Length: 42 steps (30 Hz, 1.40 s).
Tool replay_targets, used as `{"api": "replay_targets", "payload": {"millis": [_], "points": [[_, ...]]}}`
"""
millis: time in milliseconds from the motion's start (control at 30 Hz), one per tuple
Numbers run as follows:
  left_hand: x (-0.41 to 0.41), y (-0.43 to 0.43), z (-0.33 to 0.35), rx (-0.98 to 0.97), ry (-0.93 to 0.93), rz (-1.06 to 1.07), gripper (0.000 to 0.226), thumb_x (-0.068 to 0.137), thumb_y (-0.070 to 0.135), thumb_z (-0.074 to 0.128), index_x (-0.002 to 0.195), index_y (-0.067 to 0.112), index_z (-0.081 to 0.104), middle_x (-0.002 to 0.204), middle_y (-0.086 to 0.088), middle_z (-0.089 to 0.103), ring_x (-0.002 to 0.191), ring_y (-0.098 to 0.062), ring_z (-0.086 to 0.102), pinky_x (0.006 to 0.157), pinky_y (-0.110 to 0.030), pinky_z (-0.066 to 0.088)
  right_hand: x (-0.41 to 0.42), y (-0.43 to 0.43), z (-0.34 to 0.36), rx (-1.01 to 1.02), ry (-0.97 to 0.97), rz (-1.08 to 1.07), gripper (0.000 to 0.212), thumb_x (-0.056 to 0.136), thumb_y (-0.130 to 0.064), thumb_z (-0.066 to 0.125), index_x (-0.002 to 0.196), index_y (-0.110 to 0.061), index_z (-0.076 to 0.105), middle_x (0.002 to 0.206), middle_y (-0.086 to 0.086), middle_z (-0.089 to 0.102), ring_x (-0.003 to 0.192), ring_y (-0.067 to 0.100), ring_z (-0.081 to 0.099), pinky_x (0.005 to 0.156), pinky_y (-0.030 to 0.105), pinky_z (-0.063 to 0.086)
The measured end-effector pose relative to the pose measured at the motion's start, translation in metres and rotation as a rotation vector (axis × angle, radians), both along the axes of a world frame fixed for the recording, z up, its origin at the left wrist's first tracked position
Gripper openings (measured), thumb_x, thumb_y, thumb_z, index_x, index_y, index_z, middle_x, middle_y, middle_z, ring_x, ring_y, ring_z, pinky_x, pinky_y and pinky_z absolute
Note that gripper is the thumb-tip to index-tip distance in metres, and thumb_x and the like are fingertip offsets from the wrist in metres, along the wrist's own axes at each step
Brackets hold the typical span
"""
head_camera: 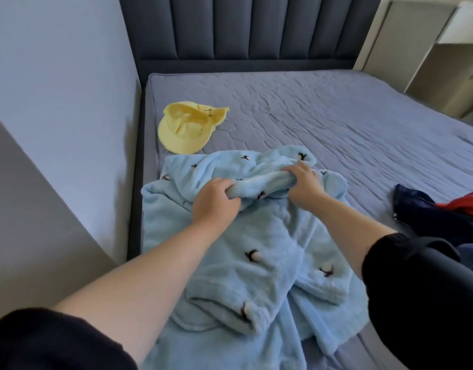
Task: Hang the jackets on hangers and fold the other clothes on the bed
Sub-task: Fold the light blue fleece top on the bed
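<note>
Head view: the person is leaning over the bed [336, 108]. The left hand [216, 201] is gripping one end of a bunched ridge of the light blue fleece garment [256, 263], fingers curled round the fabric. The right hand [303, 184] is holding the other end of the same ridge, fingers likewise curled into the pile. The garment is lying crumpled on the near left part of the mattress, its lower part reaching the near edge; whether it is hanging over cannot be told. A yellow cap [187, 129] is lying just beside its far edge; contact cannot be told. A dark navy and red garment [440, 212] is lying apart to the right.

Risks, as judged:
- The fleece is looking thick and slack, so lifting by the ridge alone is likely to leave sleeves twisted underneath, giving a lopsided fold.
- A pull toward the headboard could be sweeping the cap along.
- A pull toward the body may be sliding the lower part off the bed.
- Garment type is unclear, jacket or robe, so hanger or fold is undecided.
</note>
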State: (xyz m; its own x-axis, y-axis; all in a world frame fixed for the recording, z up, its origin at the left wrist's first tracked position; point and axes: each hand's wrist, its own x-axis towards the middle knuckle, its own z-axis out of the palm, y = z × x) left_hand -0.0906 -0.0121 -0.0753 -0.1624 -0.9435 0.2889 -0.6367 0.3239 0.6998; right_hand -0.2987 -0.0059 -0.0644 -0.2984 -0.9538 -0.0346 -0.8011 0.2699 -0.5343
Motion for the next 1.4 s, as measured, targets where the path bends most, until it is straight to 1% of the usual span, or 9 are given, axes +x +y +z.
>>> {"api": "replay_targets", "payload": {"millis": [233, 367, 533, 767, 933, 1067, 1167, 1300, 1400], "points": [[0.022, -0.021, 0.022, 0.076, 0.065, 0.208, 0.025, 0.081, 0.002, 0.05, 0.064, 0.018, 0.042, 0.057, 0.004, 0.044, 0.056, -0.016, 0.043, 0.047, -0.025, 0.028, -0.012, -0.007, 0.023, -0.264, 0.18, -0.199, 0.014, 0.078, -0.002, 0.047, 0.072, -0.014, 0.043, 0.064, 0.001, 0.043, 0.059, 0.022, 0.04, 0.051, 0.031, 0.028], [0.001, -0.012, 0.037, 0.772, 0.661, 0.32, 0.017, 0.096, 0.022, 0.048, 0.099, 0.006, 0.053, 0.046, -0.006, 0.056, 0.032, -0.01, 0.053, 0.033, -0.018, 0.043, 0.014, -0.008, 0.027, -0.092, -0.566, -0.512, 0.004, 0.089, -0.011, 0.051, 0.09, -0.009, 0.055, 0.075, 0.011, 0.055, 0.077, 0.024, 0.055, 0.061, 0.033, 0.047], [0.004, -0.02, 0.038, 0.805, 0.713, 0.338, 0.038, 0.097, 0.034, 0.048, 0.129, 0.013, 0.051, 0.114, -0.014, 0.061, 0.098, -0.031, 0.06, 0.074, -0.041, 0.054, 0.002, 0.016, 0.02, 0.071, -1.223, -0.192, 0.033, 0.094, -0.018, 0.057, 0.126, -0.008, 0.054, 0.118, 0.012, 0.065, 0.109, 0.025, 0.061, 0.091, 0.039, 0.051], [0.013, -0.014, 0.037, 0.928, 1.13, 0.261, 0.016, 0.095, 0.01, 0.056, 0.108, 0.001, 0.056, 0.079, -0.015, 0.064, 0.059, -0.018, 0.064, 0.039, -0.022, 0.05, 0.001, 0.034, 0.027, -0.145, -0.739, -0.212, 0.004, 0.085, 0.0, 0.063, 0.082, 0.0, 0.061, 0.071, 0.017, 0.065, 0.054, 0.019, 0.066, 0.054, 0.03, 0.058], [0.015, -0.015, 0.044, 0.122, 0.28, 0.386, 0.028, 0.088, 0.003, 0.044, 0.114, 0.01, 0.053, 0.082, 0.0, 0.057, 0.067, -0.02, 0.053, 0.056, -0.031, 0.041, -0.01, 0.03, 0.028, -0.486, -0.108, -0.534, 0.013, 0.078, -0.01, 0.047, 0.07, -0.015, 0.038, 0.063, -0.002, 0.04, 0.052, 0.018, 0.038, 0.047, 0.03, 0.031], [0.012, -0.002, 0.026, 0.601, 0.137, 0.026, 0.05, 0.093, 0.001, 0.036, 0.14, 0.017, 0.041, 0.099, -0.018, 0.064, 0.057, -0.022, 0.066, 0.041, -0.024, 0.049, -0.012, 0.035, 0.002, -0.197, -0.222, -0.448, 0.018, 0.084, -0.008, 0.048, 0.067, -0.009, 0.044, 0.05, 0.007, 0.044, 0.043, 0.027, 0.052, 0.039, 0.029, 0.04], [0.022, 0.007, 0.006, 0.626, -0.113, -0.182, 0.073, 0.088, 0.012, 0.058, 0.15, 0.029, 0.023, 0.134, -0.011, 0.046, 0.108, -0.031, 0.058, 0.083, -0.034, 0.052, -0.017, 0.049, -0.026, 0.108, -0.092, -0.27, 0.008, 0.08, -0.003, 0.049, 0.082, -0.009, 0.053, 0.073, 0.012, 0.055, 0.064, 0.028, 0.053, 0.056, 0.033, 0.047], [0.033, 0.012, 0.003, 1.055, 0.703, -0.216, 0.057, 0.086, -0.005, 0.036, 0.14, 0.012, 0.038, 0.127, -0.015, 0.046, 0.109, -0.03, 0.052, 0.093, -0.044, 0.049, -0.025, 0.053, -0.027, 0.015, -0.795, -0.484, 0.024, 0.088, 0.004, 0.039, 0.086, -0.007, 0.06, 0.083, 0.016, 0.058, 0.061, 0.025, 0.053, 0.06, 0.031, 0.047], [0.027, 0.007, 0.005, 1.233, 1.081, -0.211, 0.044, 0.091, 0.028, 0.042, 0.129, 0.009, 0.051, 0.126, -0.017, 0.058, 0.115, -0.034, 0.056, 0.097, -0.048, 0.044, -0.024, 0.049, -0.018, 0.02, -1.159, -0.425, 0.028, 0.098, -0.028, 0.048, 0.113, -0.006, 0.053, 0.09, 0.015, 0.062, 0.072, 0.026, 0.058, 0.064, 0.031, 0.049]]}}
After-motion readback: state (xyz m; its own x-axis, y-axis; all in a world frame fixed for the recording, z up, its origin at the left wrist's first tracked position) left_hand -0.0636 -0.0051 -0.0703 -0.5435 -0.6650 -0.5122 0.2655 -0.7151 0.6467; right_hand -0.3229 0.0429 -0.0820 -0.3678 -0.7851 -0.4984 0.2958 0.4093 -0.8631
